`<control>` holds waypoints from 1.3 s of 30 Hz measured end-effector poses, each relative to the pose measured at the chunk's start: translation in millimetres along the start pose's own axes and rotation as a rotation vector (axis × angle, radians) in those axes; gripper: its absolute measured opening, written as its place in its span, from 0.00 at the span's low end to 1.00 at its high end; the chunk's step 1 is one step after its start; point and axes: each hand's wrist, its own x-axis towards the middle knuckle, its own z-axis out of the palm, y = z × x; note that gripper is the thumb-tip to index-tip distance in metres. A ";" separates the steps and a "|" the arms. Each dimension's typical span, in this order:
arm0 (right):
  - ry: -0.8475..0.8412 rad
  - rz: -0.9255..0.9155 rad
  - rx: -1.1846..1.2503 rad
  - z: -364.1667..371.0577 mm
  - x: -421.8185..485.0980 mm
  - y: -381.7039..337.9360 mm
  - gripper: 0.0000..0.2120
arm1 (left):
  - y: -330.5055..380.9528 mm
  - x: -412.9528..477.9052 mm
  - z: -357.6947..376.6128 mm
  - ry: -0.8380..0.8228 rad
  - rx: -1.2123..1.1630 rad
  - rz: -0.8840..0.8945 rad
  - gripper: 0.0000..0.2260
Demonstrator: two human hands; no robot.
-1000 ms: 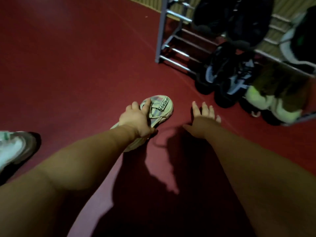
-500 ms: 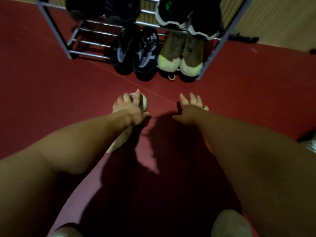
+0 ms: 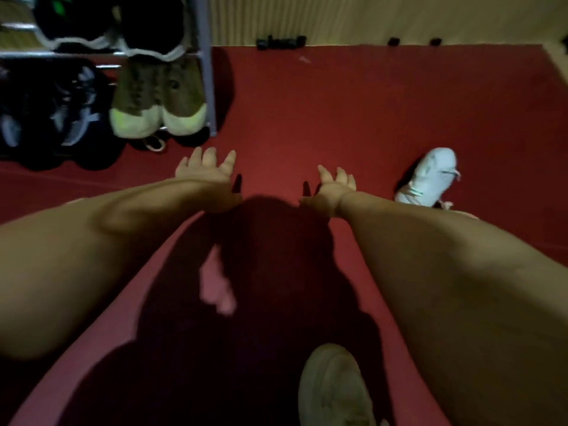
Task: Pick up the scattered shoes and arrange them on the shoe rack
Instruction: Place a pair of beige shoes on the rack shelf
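- A red floor (image 3: 368, 118) is bounded at its far edge by a pale ribbed wall (image 3: 384, 16); a metal shoe rack (image 3: 205, 72) is seen toward the floor's far left corner.
- The rack's lower tier is filled by a dark sneaker pair (image 3: 70, 118) and, at its right end, an olive pair (image 3: 156, 112) with yellow toes. A set of black shoes (image 3: 107, 35) with white soles is stored on the tier above.
- The left hand (image 3: 206, 167) is held out just before the rack's right front corner, fingers apart, nothing gripped. The right hand (image 3: 332, 189), near it, is likewise spread and empty.
- The pale sandal gripped by the left hand half a second ago is no longer seen; where it was left cannot be told.
- A white sneaker (image 3: 430, 179) lies loose toward the floor's right edge, well apart from the rack and just beyond the right forearm. It is judged the next shoe to be collected.
- A pale shoe (image 3: 332, 385) is cropped at the near edge.
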 end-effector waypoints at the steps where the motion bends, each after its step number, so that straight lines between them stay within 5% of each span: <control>1: -0.004 0.013 0.017 -1.8 2.4 13.9 0.43 | 15.9 5.3 0.9 -0.015 -0.008 0.022 0.40; 5: -0.023 0.034 -0.054 -10.9 10.2 68.7 0.47 | 71.2 27.6 11.5 -0.071 -0.148 0.003 0.40; 13: -0.204 0.003 -0.745 -0.8 18.0 180.3 0.53 | 154.1 62.5 48.4 -0.161 -0.074 0.143 0.40; 19: -0.004 -0.126 -0.712 14.1 40.4 208.3 0.29 | 172.0 86.5 72.6 -0.235 -0.064 0.124 0.41; 26: 0.102 -0.292 -0.658 11.8 68.5 195.2 0.22 | 151.4 89.7 70.9 -0.247 -0.038 0.073 0.41; 31: 0.123 -0.502 -0.578 16.7 68.0 115.4 0.42 | 122.5 75.5 52.8 -0.207 -0.044 -0.064 0.39; 35: 0.245 -0.641 -0.345 36.4 63.5 33.8 0.35 | 81.2 54.3 48.1 -0.178 0.012 -0.171 0.40; 39: 0.062 -0.608 -0.297 46.4 62.0 2.7 0.45 | 23.3 36.2 43.3 -0.148 0.042 -0.269 0.40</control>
